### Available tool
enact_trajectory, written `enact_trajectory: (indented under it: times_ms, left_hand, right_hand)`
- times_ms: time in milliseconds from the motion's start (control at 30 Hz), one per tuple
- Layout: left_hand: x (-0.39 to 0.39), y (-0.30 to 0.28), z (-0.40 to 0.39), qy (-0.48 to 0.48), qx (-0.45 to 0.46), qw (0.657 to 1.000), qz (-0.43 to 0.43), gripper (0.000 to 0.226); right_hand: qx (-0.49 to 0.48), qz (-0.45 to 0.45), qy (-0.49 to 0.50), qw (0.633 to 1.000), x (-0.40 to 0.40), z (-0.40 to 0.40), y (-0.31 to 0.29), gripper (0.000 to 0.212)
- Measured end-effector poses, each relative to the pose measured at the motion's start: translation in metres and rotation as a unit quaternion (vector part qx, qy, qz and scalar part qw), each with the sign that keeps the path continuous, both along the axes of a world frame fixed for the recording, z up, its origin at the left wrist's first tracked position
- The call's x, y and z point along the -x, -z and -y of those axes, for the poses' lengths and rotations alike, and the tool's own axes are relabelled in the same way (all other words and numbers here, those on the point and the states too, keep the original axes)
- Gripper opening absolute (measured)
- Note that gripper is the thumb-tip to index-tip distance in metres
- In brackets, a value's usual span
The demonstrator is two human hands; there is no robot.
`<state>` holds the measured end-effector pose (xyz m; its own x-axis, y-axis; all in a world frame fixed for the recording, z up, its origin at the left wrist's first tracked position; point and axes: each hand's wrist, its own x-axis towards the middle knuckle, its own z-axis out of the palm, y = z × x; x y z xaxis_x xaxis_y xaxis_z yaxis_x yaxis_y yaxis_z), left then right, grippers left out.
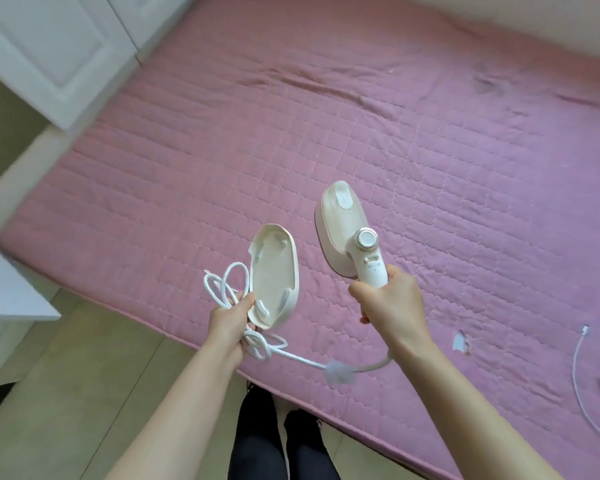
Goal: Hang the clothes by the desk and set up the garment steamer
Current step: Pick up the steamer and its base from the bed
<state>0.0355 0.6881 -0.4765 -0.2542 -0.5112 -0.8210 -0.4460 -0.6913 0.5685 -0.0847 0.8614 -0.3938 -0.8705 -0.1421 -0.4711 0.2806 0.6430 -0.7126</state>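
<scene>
My right hand [390,299] grips the handle of a cream handheld garment steamer [345,230], its head pointing away over the pink bed [430,133]. My left hand [227,322] holds a cream oval base tray [274,275] upright, hollow side facing me, together with loops of the white power cord [222,282]. The cord runs from my left hand under my right wrist to the steamer handle, with a blurred white tag [338,372] on it. No clothes or desk are visible.
White wardrobe doors [49,53] stand at upper left and a white cabinet [4,296] at left. A thin white charging cable [582,382] and a scrap of paper [460,342] lie on the bed at right. Beige tiled floor [84,393] lies below.
</scene>
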Motion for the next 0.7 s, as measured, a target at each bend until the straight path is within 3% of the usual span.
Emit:
enact_trajectory:
  times_ms: [300,700]
  left_hand:
    - [-0.088,-0.108,0.005,-0.033,0.063,0.996,-0.048,0.011]
    - [-0.239,-0.167,0.040,-0.258,0.098,0.960,-0.051,0.008]
  right_hand:
    - [0.041,-0.019,-0.111,0.993,-0.045,0.039,-0.080,0.010]
    - [0.046,-0.011,-0.318,0.947,-0.164,0.127,-0.117,0.006]
